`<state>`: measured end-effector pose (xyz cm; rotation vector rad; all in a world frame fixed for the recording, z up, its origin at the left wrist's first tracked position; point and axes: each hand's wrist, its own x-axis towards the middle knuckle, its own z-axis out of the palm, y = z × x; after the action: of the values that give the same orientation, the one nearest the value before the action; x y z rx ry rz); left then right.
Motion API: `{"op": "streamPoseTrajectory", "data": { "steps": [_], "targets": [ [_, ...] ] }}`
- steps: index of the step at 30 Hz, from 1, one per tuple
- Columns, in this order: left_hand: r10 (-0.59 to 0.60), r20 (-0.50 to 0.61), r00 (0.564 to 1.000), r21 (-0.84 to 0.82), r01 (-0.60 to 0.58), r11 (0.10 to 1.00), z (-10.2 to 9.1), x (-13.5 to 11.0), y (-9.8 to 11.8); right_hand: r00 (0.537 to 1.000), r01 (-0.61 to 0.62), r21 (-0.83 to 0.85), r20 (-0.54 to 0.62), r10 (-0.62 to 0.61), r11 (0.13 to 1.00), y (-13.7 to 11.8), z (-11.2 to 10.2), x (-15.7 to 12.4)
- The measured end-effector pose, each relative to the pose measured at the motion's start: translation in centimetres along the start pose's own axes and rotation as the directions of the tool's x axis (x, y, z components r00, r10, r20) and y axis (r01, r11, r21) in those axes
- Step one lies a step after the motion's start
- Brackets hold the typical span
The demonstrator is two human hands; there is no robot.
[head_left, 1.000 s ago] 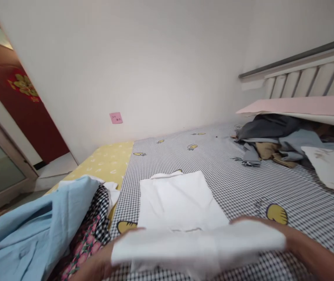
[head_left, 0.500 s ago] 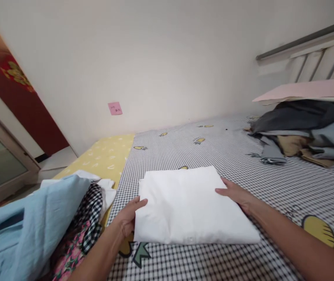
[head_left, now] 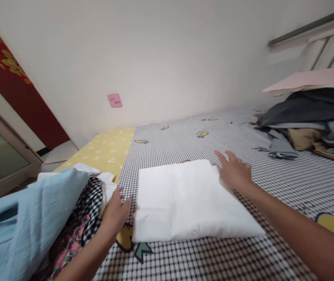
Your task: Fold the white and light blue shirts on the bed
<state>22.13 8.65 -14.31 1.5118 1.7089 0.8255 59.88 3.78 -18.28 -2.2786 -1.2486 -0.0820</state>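
Two open hands, left hand (head_left: 117, 210), right hand (head_left: 235, 173), one folded white shirt (head_left: 187, 201)

Two hands on a bed: one left hand (head_left: 117, 210), one right hand (head_left: 234, 171). One folded white cloth (head_left: 184, 203). Two clothes heaps: left heap (head_left: 38, 218), right heap (head_left: 310, 125). One pink note (head_left: 114, 100). One pink board (head_left: 310, 80). One checked sheet (head_left: 272, 187), one yellow sheet (head_left: 105, 150).

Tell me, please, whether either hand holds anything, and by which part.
Nothing is held. Both hands are open: the left hand lies beside the left edge of the folded white garment, the right hand at its far right corner.
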Motion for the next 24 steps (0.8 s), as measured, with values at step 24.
{"op": "streamPoseTrajectory", "data": {
  "steps": [24],
  "targets": [
    [0.287, 0.355, 0.890, 0.608, -0.452, 0.653, 10.8, 3.7, -1.4, 0.931, -0.183, 0.453, 0.365, 0.006, 0.872, -2.5, 5.9, -2.2]
  ]
}}
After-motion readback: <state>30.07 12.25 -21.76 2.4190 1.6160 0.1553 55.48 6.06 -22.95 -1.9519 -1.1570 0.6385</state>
